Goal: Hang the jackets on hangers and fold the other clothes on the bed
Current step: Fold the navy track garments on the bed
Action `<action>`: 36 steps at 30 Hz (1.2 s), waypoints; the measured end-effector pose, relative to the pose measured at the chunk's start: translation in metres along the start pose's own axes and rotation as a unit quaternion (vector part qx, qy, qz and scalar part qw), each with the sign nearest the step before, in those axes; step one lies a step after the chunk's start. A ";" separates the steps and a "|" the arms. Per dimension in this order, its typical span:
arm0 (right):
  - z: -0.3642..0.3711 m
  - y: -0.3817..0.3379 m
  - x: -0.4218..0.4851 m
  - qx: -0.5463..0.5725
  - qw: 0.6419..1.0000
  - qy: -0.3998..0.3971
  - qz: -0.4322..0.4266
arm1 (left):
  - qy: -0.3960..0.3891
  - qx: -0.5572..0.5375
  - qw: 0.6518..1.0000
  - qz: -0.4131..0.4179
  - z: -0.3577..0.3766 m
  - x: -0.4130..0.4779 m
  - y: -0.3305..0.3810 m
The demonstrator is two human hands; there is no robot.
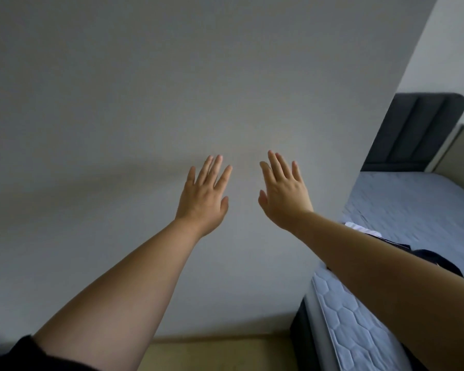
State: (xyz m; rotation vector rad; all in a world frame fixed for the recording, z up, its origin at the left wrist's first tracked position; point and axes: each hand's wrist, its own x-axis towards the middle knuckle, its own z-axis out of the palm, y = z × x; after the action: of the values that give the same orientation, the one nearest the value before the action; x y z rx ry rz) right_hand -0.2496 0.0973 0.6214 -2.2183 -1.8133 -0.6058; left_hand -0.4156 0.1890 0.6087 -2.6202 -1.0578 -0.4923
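A plain grey wall [118,103] fills most of the view, and both arms reach out toward it. The bed [413,204] lies along the right side. Its long axis runs from the near right corner away to the dark padded headboard [418,129] at the far right, and its quilted mattress side faces left toward the person.

The clothes [437,259] lie on the bed close to its left edge, to the right of both hands and nearer than them. They form a dark heap with a pale striped piece [359,227] at its far-left end. The right forearm crosses in front and hides much of the heap. What shows stretches roughly along the bed's edge, from far left to near right. Which garment is a jacket, and which way any collar points, cannot be told.

The left hand [202,199] and the right hand [284,194] are held up side by side, a little apart, backs to the camera. Their fingers are straight and slightly spread, and they hold nothing. The right hand is the nearer to the clothes, so the next reach likely calls for a turn to the right and downward. No hangers are in view.
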 end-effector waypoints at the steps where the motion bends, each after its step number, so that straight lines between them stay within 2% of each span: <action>1: 0.007 0.010 -0.001 0.002 1.000 0.006 0.001 | 0.003 -0.006 1.000 -0.003 0.009 0.005 0.013; 6: 0.054 0.061 -0.014 0.027 0.999 0.030 -0.019 | 0.020 -0.075 0.995 -0.060 0.064 0.018 0.079; 11: 0.115 0.094 -0.044 0.068 0.996 0.051 -0.031 | 0.019 -0.099 0.992 -0.079 0.130 0.011 0.134; 16: 0.203 0.109 -0.087 0.072 0.993 0.080 -0.042 | 0.041 -0.131 0.989 -0.057 0.206 -0.014 0.165; 21: 0.315 0.117 -0.150 0.098 0.991 0.090 -0.023 | 0.031 -0.171 0.980 -0.098 0.312 -0.062 0.201; 27: 0.406 0.151 -0.230 0.089 0.995 0.039 -0.005 | -0.018 -0.176 0.977 -0.118 0.403 -0.107 0.271; 36: 0.418 0.284 -0.357 0.120 0.991 -0.046 0.046 | -0.059 -0.204 0.968 -0.134 0.424 -0.141 0.460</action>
State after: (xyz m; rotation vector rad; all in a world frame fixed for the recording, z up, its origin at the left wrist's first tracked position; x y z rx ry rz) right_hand 0.0449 -0.1078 0.1171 -2.1815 -1.7128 -0.2562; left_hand -0.0969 -0.0607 0.1107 -2.8994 -1.5033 -0.6843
